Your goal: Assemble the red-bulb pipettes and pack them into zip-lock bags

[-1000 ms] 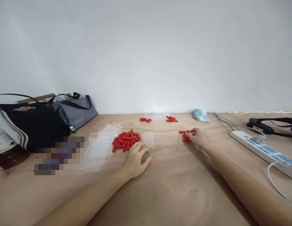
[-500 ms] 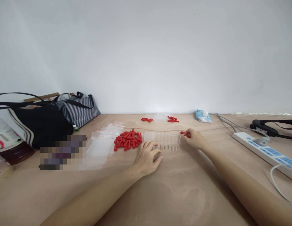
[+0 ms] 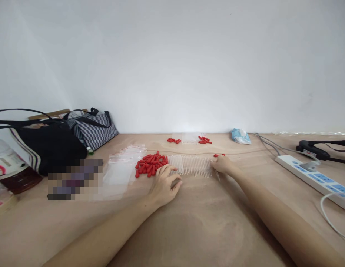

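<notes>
My right hand [image 3: 221,164] pinches a thin glass dropper tube [image 3: 218,175], which sticks out below the fingers at the right end of a row of clear glass tubes [image 3: 193,165]. A couple of red rubber bulbs [image 3: 216,155] show just beyond that hand. My left hand [image 3: 165,186] lies with loosely curved fingers apart at the row's left end, apparently empty. Beside its fingertips is a pile of red rubber bulbs [image 3: 150,163]. Its fingers partly cover the pile's right edge and a few tubes.
Clear zip bags [image 3: 118,174] lie left of the pile. At the back are more red bulbs [image 3: 205,140], tubes in a clear bag [image 3: 189,138] and a blue mask [image 3: 241,136]. A power strip [image 3: 314,178] is on the right; bags [image 3: 55,144] and a bottle [image 3: 13,167] stand left.
My right hand has shifted slightly down and left, from the red bulbs to the tubes, and a glass tube now shows in it. My left hand has drawn back left.
</notes>
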Motion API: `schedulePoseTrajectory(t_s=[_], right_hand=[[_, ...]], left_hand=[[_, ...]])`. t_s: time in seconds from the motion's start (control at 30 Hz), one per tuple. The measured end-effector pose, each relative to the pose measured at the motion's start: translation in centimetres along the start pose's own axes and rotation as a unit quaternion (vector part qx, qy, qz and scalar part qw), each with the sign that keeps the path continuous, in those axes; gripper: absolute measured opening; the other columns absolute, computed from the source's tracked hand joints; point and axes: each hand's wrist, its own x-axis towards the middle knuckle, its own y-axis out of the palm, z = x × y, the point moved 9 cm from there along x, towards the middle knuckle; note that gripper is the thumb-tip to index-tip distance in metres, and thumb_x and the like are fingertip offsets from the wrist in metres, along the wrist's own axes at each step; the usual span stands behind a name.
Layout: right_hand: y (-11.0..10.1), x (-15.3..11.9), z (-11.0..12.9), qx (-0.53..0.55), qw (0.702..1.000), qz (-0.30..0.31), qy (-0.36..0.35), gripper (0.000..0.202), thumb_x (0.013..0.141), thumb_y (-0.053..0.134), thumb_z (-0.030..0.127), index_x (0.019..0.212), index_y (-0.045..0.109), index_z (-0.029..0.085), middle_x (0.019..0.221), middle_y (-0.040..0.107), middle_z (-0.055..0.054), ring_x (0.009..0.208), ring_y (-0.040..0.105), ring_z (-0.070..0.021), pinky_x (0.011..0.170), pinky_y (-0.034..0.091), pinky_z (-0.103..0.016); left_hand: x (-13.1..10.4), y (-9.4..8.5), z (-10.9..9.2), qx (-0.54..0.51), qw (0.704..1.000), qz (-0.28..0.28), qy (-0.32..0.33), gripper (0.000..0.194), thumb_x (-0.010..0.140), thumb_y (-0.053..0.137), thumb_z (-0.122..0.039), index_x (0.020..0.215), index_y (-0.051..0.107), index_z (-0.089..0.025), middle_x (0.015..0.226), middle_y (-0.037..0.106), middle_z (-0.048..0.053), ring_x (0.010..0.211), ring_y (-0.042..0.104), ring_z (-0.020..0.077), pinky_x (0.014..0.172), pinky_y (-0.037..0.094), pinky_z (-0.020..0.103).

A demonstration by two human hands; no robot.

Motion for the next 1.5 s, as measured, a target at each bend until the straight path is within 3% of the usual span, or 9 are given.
schedulePoseTrajectory(t_s=[0.1, 0.2, 0.27, 0.33, 0.4, 0.47, 0.7, 1.07, 1.5], right_hand=[[0.6, -1.0, 1.3, 0.085, 0.996, 0.036, 0.009, 0.029, 0.075, 0.042, 0.036, 0.050, 0.041, 0.020, 0.041, 0.040, 0.003, 0.034, 0.035, -0.0082, 0.038, 0.026, -0.023], [2.5, -2.7, 4.3, 0.196, 0.979, 0.058, -0.004, 0.036, 0.078, 0.035, 0.048, 0.055, 0.037, 0.021, 0.046, 0.039, 0.005, 0.036, 0.032, -0.0070, 0.038, 0.026, -0.022], [4.1, -4.3, 6.7, 0.392, 0.917, 0.074, -0.012, 0.038, 0.071, 0.046, 0.055, 0.056, 0.038, 0.021, 0.046, 0.036, 0.007, 0.038, 0.030, -0.0065, 0.040, 0.025, -0.022], [5.9, -5.9, 8.8, 0.488, 0.867, 0.102, -0.015, 0.040, 0.066, 0.054, 0.057, 0.059, 0.039, 0.020, 0.046, 0.036, 0.008, 0.039, 0.029, -0.0061, 0.041, 0.025, -0.021], [6.7, -7.0, 10.0, 0.539, 0.834, 0.116, -0.024, 0.039, 0.064, 0.058, 0.057, 0.066, 0.042, 0.021, 0.047, 0.038, 0.008, 0.040, 0.031, -0.0061, 0.041, 0.024, -0.021], [6.6, -7.6, 10.2, 0.558, 0.820, 0.118, -0.039, 0.038, 0.065, 0.059, 0.055, 0.074, 0.045, 0.021, 0.052, 0.045, 0.007, 0.042, 0.035, -0.0066, 0.042, 0.026, -0.020], [4.7, -7.1, 6.2, 0.562, 0.823, 0.078, -0.023, 0.029, 0.059, 0.071, 0.037, 0.070, 0.051, 0.019, 0.066, 0.060, 0.001, 0.064, 0.056, -0.0115, 0.067, 0.042, -0.027], [5.4, -7.7, 7.5, 0.537, 0.826, 0.151, -0.080, 0.015, 0.059, 0.064, 0.017, 0.069, 0.053, 0.019, 0.070, 0.061, 0.002, 0.068, 0.058, -0.0110, 0.066, 0.041, -0.026], [5.6, -7.1, 7.0, 0.531, 0.830, 0.148, -0.089, 0.026, 0.054, 0.058, 0.007, 0.076, 0.057, 0.020, 0.077, 0.063, 0.002, 0.072, 0.057, -0.0101, 0.063, 0.040, -0.023]], left_hand=[[0.4, -0.4, 0.1, -0.039, 0.999, -0.014, -0.017, 0.009, 0.076, 0.054, -0.020, 0.076, 0.062, -0.019, 0.093, 0.058, 0.006, 0.094, 0.050, 0.0225, 0.083, 0.039, 0.041], [0.7, -0.5, 0.3, -0.092, 0.994, -0.016, -0.058, 0.015, 0.080, 0.050, -0.025, 0.088, 0.061, -0.019, 0.088, 0.062, 0.005, 0.088, 0.054, 0.0201, 0.080, 0.043, 0.038], [0.7, -0.3, 0.3, -0.118, 0.989, -0.007, -0.091, 0.025, 0.080, 0.051, -0.030, 0.102, 0.056, -0.018, 0.088, 0.064, 0.004, 0.087, 0.056, 0.0202, 0.078, 0.045, 0.036], [0.6, 0.2, 0.2, -0.146, 0.983, 0.009, -0.109, 0.032, 0.081, 0.051, -0.031, 0.111, 0.052, -0.018, 0.086, 0.066, 0.003, 0.081, 0.059, 0.0191, 0.073, 0.047, 0.033], [0.5, 0.5, 0.0, -0.174, 0.980, 0.020, -0.099, 0.028, 0.084, 0.047, -0.028, 0.110, 0.053, -0.018, 0.083, 0.066, 0.002, 0.073, 0.060, 0.0167, 0.067, 0.048, 0.029], [0.4, 0.2, -0.1, -0.176, 0.982, 0.010, -0.070, 0.023, 0.086, 0.042, -0.023, 0.103, 0.057, -0.017, 0.083, 0.065, 0.004, 0.071, 0.060, 0.0151, 0.066, 0.048, 0.027], [-0.7, -1.0, 1.8, -0.090, 0.996, -0.009, -0.021, 0.022, 0.087, 0.039, -0.021, 0.091, 0.059, -0.017, 0.085, 0.059, 0.005, 0.077, 0.057, 0.0145, 0.071, 0.046, 0.026], [-0.6, -0.7, 2.0, -0.093, 0.995, 0.013, -0.027, 0.022, 0.087, 0.040, -0.019, 0.092, 0.060, -0.016, 0.086, 0.061, 0.005, 0.077, 0.059, 0.0149, 0.070, 0.047, 0.026], [-0.6, -0.7, 2.0, -0.094, 0.995, 0.008, -0.019, 0.023, 0.087, 0.040, -0.020, 0.093, 0.061, -0.016, 0.084, 0.061, 0.005, 0.078, 0.058, 0.0153, 0.070, 0.047, 0.027]])
